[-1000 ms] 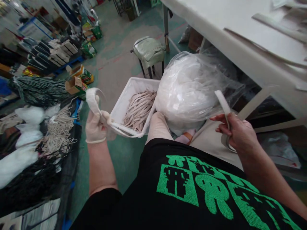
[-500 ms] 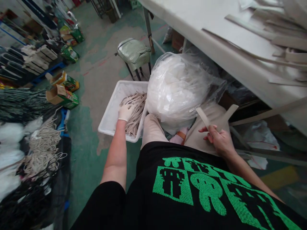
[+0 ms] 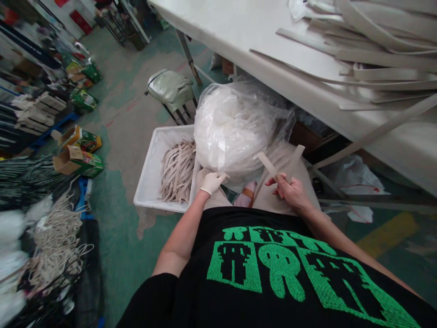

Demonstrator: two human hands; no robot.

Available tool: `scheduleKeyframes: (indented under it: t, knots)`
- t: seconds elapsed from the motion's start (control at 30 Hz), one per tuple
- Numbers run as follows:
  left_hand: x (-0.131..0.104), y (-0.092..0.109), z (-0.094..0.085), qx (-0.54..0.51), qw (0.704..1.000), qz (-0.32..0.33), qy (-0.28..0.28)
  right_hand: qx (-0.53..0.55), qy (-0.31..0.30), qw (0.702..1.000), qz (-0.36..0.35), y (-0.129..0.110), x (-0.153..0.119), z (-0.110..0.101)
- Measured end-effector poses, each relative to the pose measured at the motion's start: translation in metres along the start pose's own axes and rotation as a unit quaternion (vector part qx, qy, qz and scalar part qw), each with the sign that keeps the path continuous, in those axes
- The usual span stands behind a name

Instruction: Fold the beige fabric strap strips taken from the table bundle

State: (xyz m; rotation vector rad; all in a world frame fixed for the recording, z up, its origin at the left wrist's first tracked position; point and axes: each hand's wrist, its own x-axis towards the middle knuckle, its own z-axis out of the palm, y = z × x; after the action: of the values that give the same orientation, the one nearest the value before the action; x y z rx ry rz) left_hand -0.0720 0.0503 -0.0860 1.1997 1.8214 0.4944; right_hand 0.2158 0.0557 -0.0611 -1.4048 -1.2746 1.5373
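Note:
My left hand [image 3: 212,183], in a thin whitish glove, is over my left knee with its fingers pinched together. A short pale strip [image 3: 221,157] rises from the fingertips against the plastic bag; its lower end is hidden. Bare and closed, my right hand [image 3: 289,191] grips a flat beige strap [image 3: 268,165] above my right thigh. One end points up to the left, and another beige end [image 3: 296,157] sticks up behind the hand. Left of my knee, a white plastic bin [image 3: 146,182] holds a heap of narrow beige strips [image 3: 177,171].
A large clear plastic bag [image 3: 235,123] stuffed with white material stands between my knees and the table [image 3: 225,27]. Beige straps [image 3: 375,59] lie on the tabletop, one hanging over its edge. A padded stool [image 3: 170,89] stands behind the bin. Cartons and cord bundles [image 3: 58,241] are at left.
My left hand has come out of the bin and moved right to above my left knee, a pale strip now at its fingers. My right hand still holds the strap. The view has shifted.

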Motion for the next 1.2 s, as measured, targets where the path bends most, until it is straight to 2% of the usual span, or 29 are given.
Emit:
scheduleKeyframes:
  t: [0.07,0.1,0.17,0.2,0.27,0.33,0.4,0.47,0.53,0.57,0.63,0.8,0.9,1.0,1.1,1.2]
  knots:
    - [-0.018,0.005,-0.001,-0.114,0.992,0.013,-0.046,0.003,-0.005,1.000,0.000,-0.001,0.000,0.000]
    - [-0.028,0.008,-0.003,-0.200,0.977,0.014,-0.070,0.002,-0.008,1.000,-0.001,-0.001,0.000,0.000]
    - [-0.048,0.013,-0.013,-0.383,0.919,0.000,-0.096,-0.001,-0.013,1.000,-0.002,-0.002,0.000,0.000]
    - [-0.059,0.016,-0.022,-0.453,0.887,-0.010,-0.089,-0.005,-0.015,1.000,-0.001,-0.003,0.001,0.000]
    - [-0.080,0.021,-0.051,-0.531,0.847,-0.017,-0.029,-0.012,-0.019,1.000,0.003,-0.005,0.000,0.001]
    - [-0.103,0.026,-0.095,-0.580,0.811,0.021,0.076,-0.017,-0.023,1.000,0.007,-0.008,0.000,0.001]
    - [-0.129,0.030,-0.145,-0.614,0.757,0.101,0.198,-0.022,-0.029,0.999,0.009,-0.010,-0.001,0.000]
    - [-0.154,0.032,-0.187,-0.622,0.701,0.206,0.282,-0.025,-0.031,0.999,0.011,-0.013,-0.002,0.000]
    - [-0.173,0.032,-0.209,-0.615,0.666,0.283,0.314,-0.029,-0.043,0.999,0.011,-0.016,-0.003,0.001]
    - [-0.177,0.032,-0.210,-0.617,0.656,0.293,0.321,-0.031,-0.055,0.998,0.010,-0.019,-0.004,0.002]
    - [-0.176,0.032,-0.194,-0.651,0.645,0.247,0.314,-0.044,-0.093,0.995,0.006,-0.028,-0.006,0.006]
    - [-0.141,0.030,-0.097,-0.746,0.638,-0.008,0.191,-0.095,-0.222,0.970,-0.018,-0.062,-0.023,0.022]
    - [-0.125,0.036,-0.056,-0.757,0.630,-0.065,0.162,-0.110,-0.287,0.949,-0.071,-0.080,-0.036,0.032]
    - [-0.120,0.046,-0.040,-0.761,0.627,-0.072,0.151,-0.158,-0.304,0.931,-0.126,-0.090,-0.047,0.039]
    - [-0.120,0.054,-0.036,-0.766,0.623,-0.073,0.143,-0.215,-0.285,0.918,-0.175,-0.094,-0.050,0.046]
    - [-0.120,0.055,-0.032,-0.771,0.616,-0.068,0.145,-0.249,-0.271,0.910,-0.191,-0.091,-0.047,0.053]
